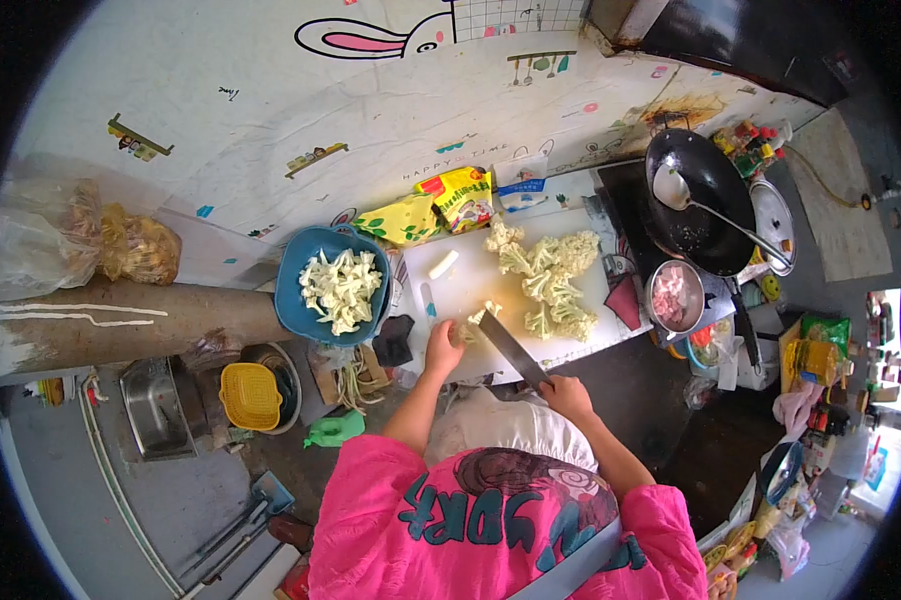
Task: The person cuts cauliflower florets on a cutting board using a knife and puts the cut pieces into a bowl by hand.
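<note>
My right hand (567, 397) is wrapped round the handle of a broad kitchen knife (513, 349), whose blade slants up and left over a white cutting board (470, 258). By the blade's tip, my left hand (445, 346) has its fingers closed on a small cauliflower piece (472, 334) at the board's near edge. Several pale cauliflower florets (550, 270) are heaped on the right half of the board. A white stem chunk (443, 264) lies at its upper left. Left of the board, a blue basket (287, 282) holds many cut cauliflower florets (342, 290).
A black wok (705, 240) with a ladle (675, 188) in it sits at the right. Nearer is a metal bowl of raw meat (673, 297). Seasoning bags (460, 198) lean on the wall. Low at left are a yellow basket (250, 396) and a metal sink (157, 405).
</note>
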Motion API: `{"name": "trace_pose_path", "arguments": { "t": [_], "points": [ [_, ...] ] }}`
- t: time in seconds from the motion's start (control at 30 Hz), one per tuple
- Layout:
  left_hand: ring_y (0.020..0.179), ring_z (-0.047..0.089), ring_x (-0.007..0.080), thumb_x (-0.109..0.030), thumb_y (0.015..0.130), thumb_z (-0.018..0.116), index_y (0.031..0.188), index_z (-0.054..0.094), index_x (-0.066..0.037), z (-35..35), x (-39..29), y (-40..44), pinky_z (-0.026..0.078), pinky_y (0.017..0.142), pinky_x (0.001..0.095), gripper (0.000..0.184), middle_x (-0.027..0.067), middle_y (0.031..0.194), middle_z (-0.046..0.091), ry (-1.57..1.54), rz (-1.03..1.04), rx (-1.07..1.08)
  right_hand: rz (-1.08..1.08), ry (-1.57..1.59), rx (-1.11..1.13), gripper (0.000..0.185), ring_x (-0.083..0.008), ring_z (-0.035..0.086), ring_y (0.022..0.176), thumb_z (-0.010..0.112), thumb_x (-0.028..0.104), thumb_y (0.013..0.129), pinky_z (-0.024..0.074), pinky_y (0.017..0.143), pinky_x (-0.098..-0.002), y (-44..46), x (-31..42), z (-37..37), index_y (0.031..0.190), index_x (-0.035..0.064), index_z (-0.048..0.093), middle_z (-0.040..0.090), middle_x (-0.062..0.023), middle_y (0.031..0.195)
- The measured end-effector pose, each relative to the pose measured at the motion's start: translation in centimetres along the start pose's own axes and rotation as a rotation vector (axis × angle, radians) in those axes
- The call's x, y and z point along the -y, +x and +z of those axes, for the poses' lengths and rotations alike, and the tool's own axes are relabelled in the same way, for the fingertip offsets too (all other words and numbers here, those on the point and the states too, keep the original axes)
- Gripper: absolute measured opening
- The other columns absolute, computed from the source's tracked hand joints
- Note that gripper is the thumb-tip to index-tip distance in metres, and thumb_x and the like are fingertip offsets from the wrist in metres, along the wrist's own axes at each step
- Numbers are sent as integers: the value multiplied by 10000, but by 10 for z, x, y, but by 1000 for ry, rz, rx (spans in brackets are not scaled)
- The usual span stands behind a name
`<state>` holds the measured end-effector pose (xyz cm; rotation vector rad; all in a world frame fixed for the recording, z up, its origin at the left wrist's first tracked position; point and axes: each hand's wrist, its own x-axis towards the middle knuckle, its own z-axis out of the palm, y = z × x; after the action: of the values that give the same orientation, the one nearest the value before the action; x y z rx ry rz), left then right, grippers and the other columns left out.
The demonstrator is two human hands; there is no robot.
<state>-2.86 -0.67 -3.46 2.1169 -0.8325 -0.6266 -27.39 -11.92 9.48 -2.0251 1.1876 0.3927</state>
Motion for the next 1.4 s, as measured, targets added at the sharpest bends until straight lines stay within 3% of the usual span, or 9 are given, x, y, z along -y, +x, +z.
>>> {"name": "trace_pose_path", "arguments": {
  "t": [0.1, 0.2, 0.3, 0.47, 0.6, 0.8, 1.07, 1.2, 1.4],
  "points": [
    [884, 572, 247, -104, 664, 681, 1044, 527, -33, 2, -1, -3, 469, 750, 344, 416, 143, 976, 554, 96, -34, 7, -23, 29, -40, 298, -388, 588, 731, 541, 317, 803, 464, 681, -462, -3, 0, -2, 811, 35, 638, 607, -214, 748],
    [820, 590, 249, -86, 663, 676, 975, 545, -30, 4, 0, -3, 479, 714, 341, 342, 141, 917, 572, 141, -66, 12, -73, 2, -14, 289, -385, 598, 723, 519, 319, 813, 482, 670, -478, -2, -5, 0, 958, 86, 611, 606, -223, 742],
    [734, 607, 242, -60, 681, 661, 906, 568, -28, 10, 10, -1, 487, 670, 329, 246, 128, 825, 601, 48, -56, -29, -69, 8, -12, 276, -380, 588, 729, 540, 309, 806, 463, 676, -467, -5, 1, -4, 796, 50, 636, 606, -205, 739],
    [680, 594, 302, -38, 725, 605, 855, 581, -23, 8, 4, 4, 476, 625, 361, 134, 148, 736, 602, -39, -42, -58, -119, -76, 22, 248, -372, 592, 727, 529, 299, 809, 468, 686, -470, -4, 5, -8, 809, 75, 635, 611, -195, 746],
    [714, 601, 294, -32, 723, 608, 884, 592, -28, 7, -3, 4, 480, 654, 353, 162, 151, 766, 608, -58, -65, -39, -179, -177, 58, 310, -381, 607, 732, 496, 292, 832, 488, 661, -477, -1, 0, -5, 983, 28, 557, 617, -212, 775],
    [753, 604, 284, -6, 723, 591, 932, 597, -33, 8, -5, 3, 480, 675, 346, 210, 141, 809, 617, 3, -57, -22, -64, -194, 77, 236, -370, 601, 751, 507, 285, 817, 479, 699, -467, 10, -3, 7, 840, 83, 626, 625, -186, 798],
    [711, 580, 295, -13, 737, 581, 1014, 554, -15, -2, 0, -4, 471, 663, 363, 279, 139, 767, 595, 2, -67, -79, -78, -88, 48, 258, -367, 597, 751, 522, 305, 810, 474, 694, -465, 10, -11, 11, 827, 74, 635, 620, -191, 785],
    [773, 552, 319, -39, 729, 599, 1030, 536, 7, 5, 2, 3, 451, 711, 382, 311, 164, 828, 569, 9, -30, -107, -98, -23, 34, 251, -396, 591, 730, 517, 288, 825, 474, 670, -477, -4, -7, -6, 918, 64, 581, 608, -218, 752],
    [1042, 424, 363, -179, 674, 693, 1153, 445, -11, 27, -36, 13, 340, 883, 444, 565, 185, 1082, 475, 188, 81, -141, 7, 137, -118, 266, -406, 580, 713, 539, 289, 814, 465, 649, -467, -8, -18, -10, 807, 35, 619, 597, -231, 726]
  ]
}}
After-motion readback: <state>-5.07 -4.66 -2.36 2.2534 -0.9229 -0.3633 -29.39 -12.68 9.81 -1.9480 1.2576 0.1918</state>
